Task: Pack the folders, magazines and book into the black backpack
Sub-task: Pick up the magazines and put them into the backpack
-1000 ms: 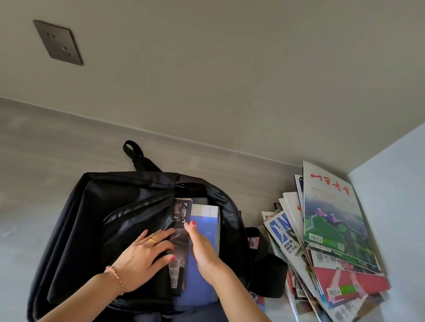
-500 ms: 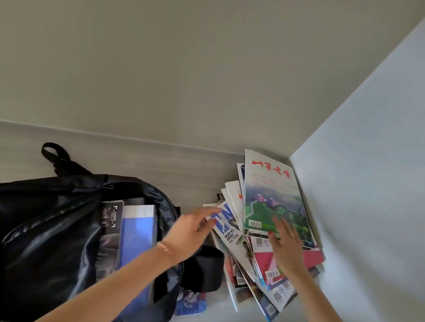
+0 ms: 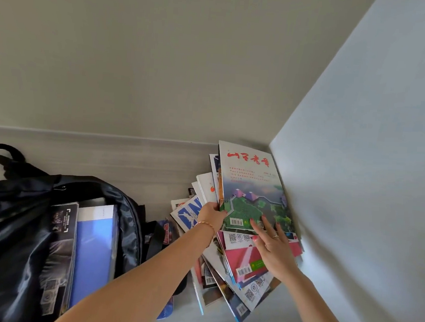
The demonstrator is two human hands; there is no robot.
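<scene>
Left hand (image 3: 211, 215): thin bead bracelet (image 3: 207, 224) at wrist.
Right hand (image 3: 274, 249): slim ring (image 3: 275, 236), red-painted nails (image 3: 254, 238).
Arms: bare, no sleeves in view.

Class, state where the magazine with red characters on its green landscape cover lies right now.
In the head view, the magazine tops the fanned pile right of the black backpack, beside the wall corner, between both hands.

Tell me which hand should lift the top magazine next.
Left. The left hand already grips the near-left edge of the green-covered top magazine; the right hand only rests flat, fingers on its lower edge.
</scene>
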